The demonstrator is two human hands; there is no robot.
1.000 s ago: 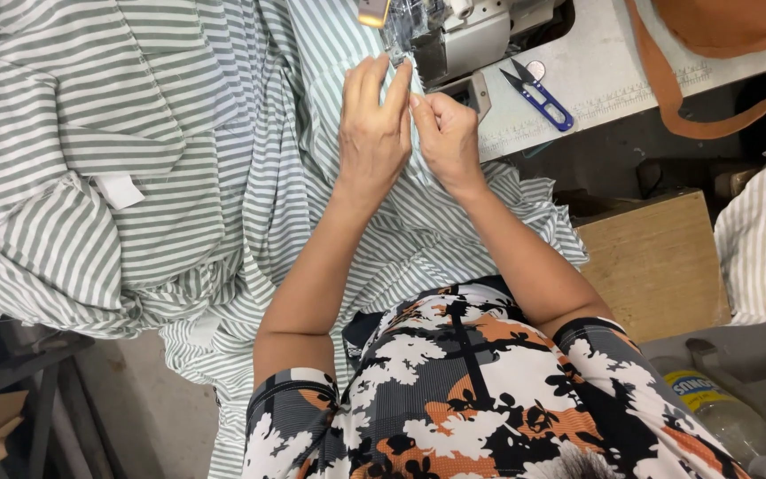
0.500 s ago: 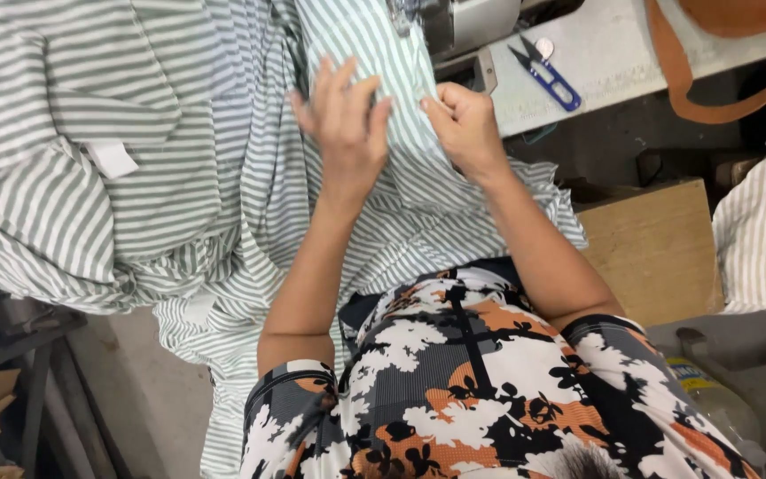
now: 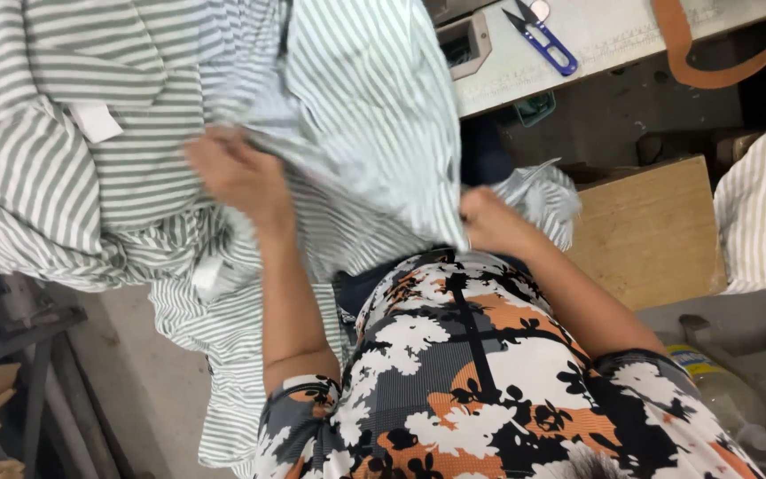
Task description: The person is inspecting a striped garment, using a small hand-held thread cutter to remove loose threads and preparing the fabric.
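The sewing table (image 3: 631,40) sits upper right; both hands have left it. The left hand (image 3: 237,177) and the right hand (image 3: 489,222) each clutch the striped fabric (image 3: 356,115), now pulled mid-frame.

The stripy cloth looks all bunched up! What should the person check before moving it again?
1. Left hand has hold of the striped cloth: cannot tell, the hand is blurred.
2. Right hand grips the cloth's lower edge: ok, closed on it.
3. Blue-handled snips clear of the cloth: ok, they lie apart on the table.
4. Cloth lies flat: not ok, it is bunched and lifted.
5. White tag free: ok, it shows on top of the pile.
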